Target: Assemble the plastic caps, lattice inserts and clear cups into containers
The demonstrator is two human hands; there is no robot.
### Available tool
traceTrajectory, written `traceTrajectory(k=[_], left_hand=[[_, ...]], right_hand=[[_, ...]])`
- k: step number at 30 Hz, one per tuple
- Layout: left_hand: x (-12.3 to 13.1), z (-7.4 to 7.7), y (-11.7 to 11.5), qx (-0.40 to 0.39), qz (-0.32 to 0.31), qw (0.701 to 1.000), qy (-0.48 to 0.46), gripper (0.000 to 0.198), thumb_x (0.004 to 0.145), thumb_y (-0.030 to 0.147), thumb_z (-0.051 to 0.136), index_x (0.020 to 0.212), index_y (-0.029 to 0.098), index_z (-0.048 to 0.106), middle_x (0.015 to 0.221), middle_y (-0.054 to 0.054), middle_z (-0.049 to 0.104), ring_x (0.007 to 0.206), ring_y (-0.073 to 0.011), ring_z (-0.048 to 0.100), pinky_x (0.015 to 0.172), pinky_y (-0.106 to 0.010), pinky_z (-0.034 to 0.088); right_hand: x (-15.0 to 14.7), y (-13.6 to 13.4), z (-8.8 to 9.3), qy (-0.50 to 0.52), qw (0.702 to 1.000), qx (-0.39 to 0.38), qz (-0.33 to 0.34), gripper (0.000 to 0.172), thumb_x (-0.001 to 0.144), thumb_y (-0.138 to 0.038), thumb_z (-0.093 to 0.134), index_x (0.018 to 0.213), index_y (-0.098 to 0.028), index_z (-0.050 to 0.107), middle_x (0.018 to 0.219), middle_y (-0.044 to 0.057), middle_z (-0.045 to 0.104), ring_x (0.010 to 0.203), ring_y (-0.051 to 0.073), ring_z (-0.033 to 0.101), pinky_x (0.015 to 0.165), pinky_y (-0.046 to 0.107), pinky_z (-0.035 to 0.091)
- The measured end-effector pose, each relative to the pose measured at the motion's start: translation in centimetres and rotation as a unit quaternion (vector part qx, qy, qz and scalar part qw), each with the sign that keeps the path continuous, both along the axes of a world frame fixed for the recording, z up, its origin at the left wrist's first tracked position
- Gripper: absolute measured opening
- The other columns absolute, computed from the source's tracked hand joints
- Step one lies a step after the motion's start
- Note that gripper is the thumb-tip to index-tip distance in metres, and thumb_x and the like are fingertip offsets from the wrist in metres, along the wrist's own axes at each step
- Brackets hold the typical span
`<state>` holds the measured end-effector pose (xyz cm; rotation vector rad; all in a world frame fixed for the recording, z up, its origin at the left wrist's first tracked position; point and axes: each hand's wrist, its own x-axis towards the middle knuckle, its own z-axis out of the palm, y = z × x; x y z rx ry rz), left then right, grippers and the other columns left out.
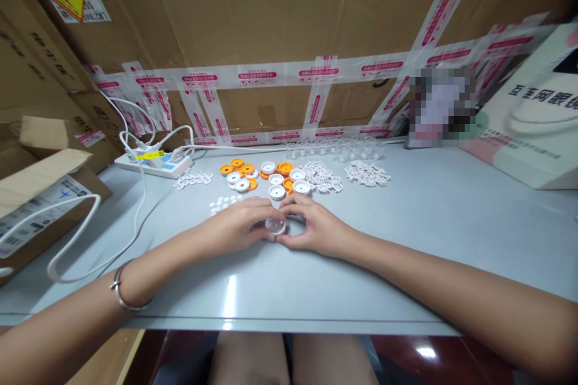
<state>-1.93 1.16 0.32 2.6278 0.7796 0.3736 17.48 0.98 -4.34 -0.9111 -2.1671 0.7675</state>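
Between my two hands, just above or on the table, is a small round piece with a clear domed top and a white rim (275,226). My left hand (241,222) pinches it from the left with thumb and fingers. From the right, the thumb and fingertips of my right hand (316,225) close around its other side. Just beyond my hands lie orange round caps (285,169) and white round caps (277,192), some stacked. Small white discs (221,204) are spread past my left hand. A pile of white openwork pieces (318,175) lies beyond my right hand.
Clear round domes (334,148) line the table's back. Another white heap (367,174) and small white pieces (193,179) lie nearby. A power strip (153,162) with white cables (141,204) stands left, by an open carton (49,192). A white box (528,114) stands right; cardboard (271,12) walls the back.
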Motion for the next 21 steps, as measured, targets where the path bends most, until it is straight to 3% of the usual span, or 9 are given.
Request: traceTrajectory(k=[6, 9, 14, 21], left_hand=[[0.6, 0.7, 0.3, 0.001, -0.022, 1.000, 0.021, 0.011, 0.080, 0.012, 0.057, 0.089, 0.015, 0.063, 0.083, -0.004, 0.058, 0.078, -0.0143, 0.054, 0.071, -0.022, 0.041], [0.6, 0.8, 0.3, -0.003, -0.009, 1.000, 0.030, 0.015, 0.080, 0.013, 0.058, 0.094, 0.015, 0.063, 0.088, -0.005, 0.057, 0.083, -0.0154, 0.055, 0.074, -0.023, 0.042], [-0.1, -0.1, 0.1, -0.020, 0.017, 0.999, 0.019, 0.021, 0.083, 0.022, 0.057, 0.103, 0.019, 0.062, 0.094, -0.006, 0.059, 0.083, -0.0144, 0.058, 0.074, -0.024, 0.044], [-0.4, -1.4, 0.0, 0.044, -0.016, 0.996, -0.074, 0.023, 0.086, 0.020, 0.053, 0.107, 0.018, 0.062, 0.097, -0.008, 0.062, 0.084, -0.0133, 0.060, 0.072, -0.023, 0.048]], right_hand=[[0.0, 0.0, 0.0, -0.010, 1.000, 0.002, 0.002, 0.021, 0.066, -0.022, 0.067, 0.086, -0.017, 0.064, 0.093, 0.006, 0.055, 0.092, 0.020, 0.054, 0.086, 0.035, 0.044], [0.0, 0.0, 0.2, -0.007, 1.000, 0.000, -0.002, 0.020, 0.065, -0.023, 0.067, 0.084, -0.016, 0.063, 0.093, 0.006, 0.055, 0.091, 0.020, 0.054, 0.085, 0.035, 0.044], [0.0, -0.1, 0.3, -0.003, 1.000, -0.009, -0.004, 0.021, 0.064, -0.020, 0.067, 0.084, -0.016, 0.063, 0.093, 0.006, 0.055, 0.095, 0.020, 0.054, 0.087, 0.034, 0.044], [0.3, -0.1, 0.6, 0.052, 0.998, -0.034, -0.014, 0.020, 0.063, -0.020, 0.066, 0.083, -0.015, 0.063, 0.092, 0.007, 0.057, 0.088, 0.018, 0.057, 0.083, 0.033, 0.046]])
